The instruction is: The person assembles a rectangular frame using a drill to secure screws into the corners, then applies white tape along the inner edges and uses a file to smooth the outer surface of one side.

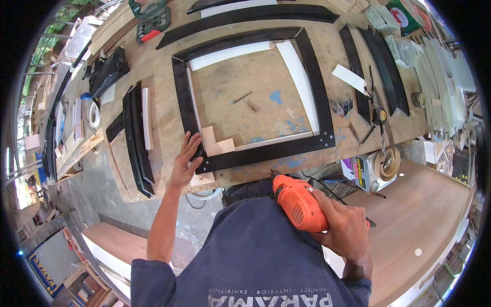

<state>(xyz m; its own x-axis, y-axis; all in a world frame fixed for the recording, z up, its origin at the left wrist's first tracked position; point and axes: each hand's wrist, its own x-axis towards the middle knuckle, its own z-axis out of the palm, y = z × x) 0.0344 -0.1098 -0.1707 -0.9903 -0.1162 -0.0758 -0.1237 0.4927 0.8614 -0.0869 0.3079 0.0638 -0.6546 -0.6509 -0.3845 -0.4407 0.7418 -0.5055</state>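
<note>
Blue patches (276, 97) marked the brown plywood worktop (225, 112). Nearest, the right hand (343, 224) was clamped around an orange power drill (300, 207), its tip by the worktop's near edge. Farther on, the left hand (186, 159), spread rather than clenched, rested on the near-left corner of a black rectangular frame (255, 155) lying flat on the worktop. An L-shaped pale wooden block (220, 146) sat inside that corner. Beyond the frame lay a long black strip (245, 22), with a dark green tool case (153, 23) behind its left end.
</note>
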